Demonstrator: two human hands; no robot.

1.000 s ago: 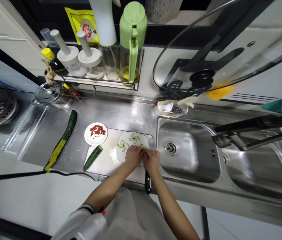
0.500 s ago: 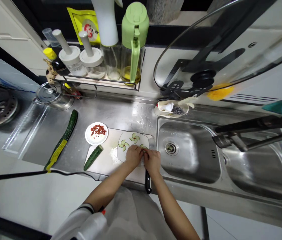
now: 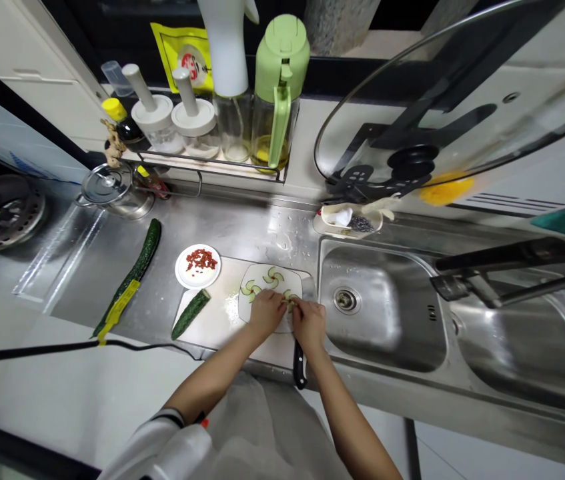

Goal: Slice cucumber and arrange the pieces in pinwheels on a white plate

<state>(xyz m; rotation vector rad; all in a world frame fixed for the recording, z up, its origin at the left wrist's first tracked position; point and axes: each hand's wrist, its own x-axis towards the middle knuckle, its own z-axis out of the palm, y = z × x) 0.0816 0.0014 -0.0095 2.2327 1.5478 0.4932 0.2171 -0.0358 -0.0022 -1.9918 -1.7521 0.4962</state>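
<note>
Just right of centre in the lower middle of the frame, the left hand [image 3: 267, 313] and the right hand [image 3: 309, 325] meet over a pale square plate [image 3: 245, 310], fingertips close together at the cucumber slices [image 3: 289, 295] on its right side. The fingers of each grip are bunched, but whether either is clamped on a slice is too small to tell. Further slices lie in two curved, flower-like groups with red centres, towards the plate's upper edge and left side. The plate rests on a light cutting board [image 3: 222, 307]; a black knife handle [image 3: 299, 367] juts below the right hand. Left of centre, a white dish [image 3: 181, 273] holds red bits [image 3: 202, 259], with a cut cucumber [image 3: 191, 315] just below it. Farther left, a long cucumber [image 3: 132, 280] with a yellow label lies on the metal table [image 3: 242, 227], while the sink [image 3: 382, 347] fills the lower right
</note>
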